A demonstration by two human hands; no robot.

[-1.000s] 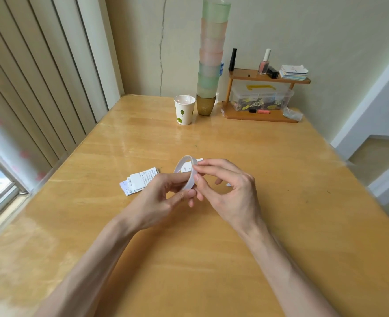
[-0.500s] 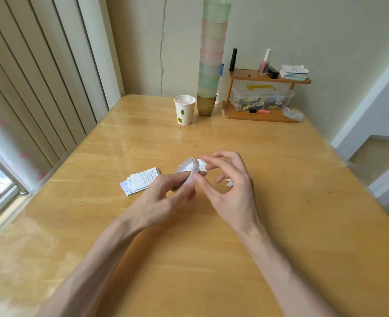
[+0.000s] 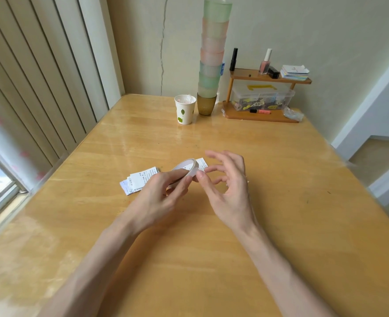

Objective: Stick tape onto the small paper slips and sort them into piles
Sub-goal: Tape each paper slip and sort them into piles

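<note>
The task looks barely begun: at mid-frame the left hand (image 3: pixel 163 193) grips the tape roll (image 3: pixel 187 166) just above the bench (image 3: pixel 280 191). The right hand (image 3: pixel 229 191) fans its fingers with the thumb tip at the roll's rim, though whether it pinches a tape end cannot be told, and no tape shows on the paper slips (image 3: pixel 140 179) piled just left. Bare wood surrounds the hands, with the side edges well apart from them; the paper cup (image 3: pixel 185 109), stacked tumblers (image 3: pixel 213 53) and wooden shelf (image 3: pixel 269 76) crowd only the far edge.

Left hand (image 3: pixel 157 199) grips the tape roll (image 3: pixel 189 164) near paper slips (image 3: pixel 140 180); right hand (image 3: pixel 230 197) touches its rim.
</note>
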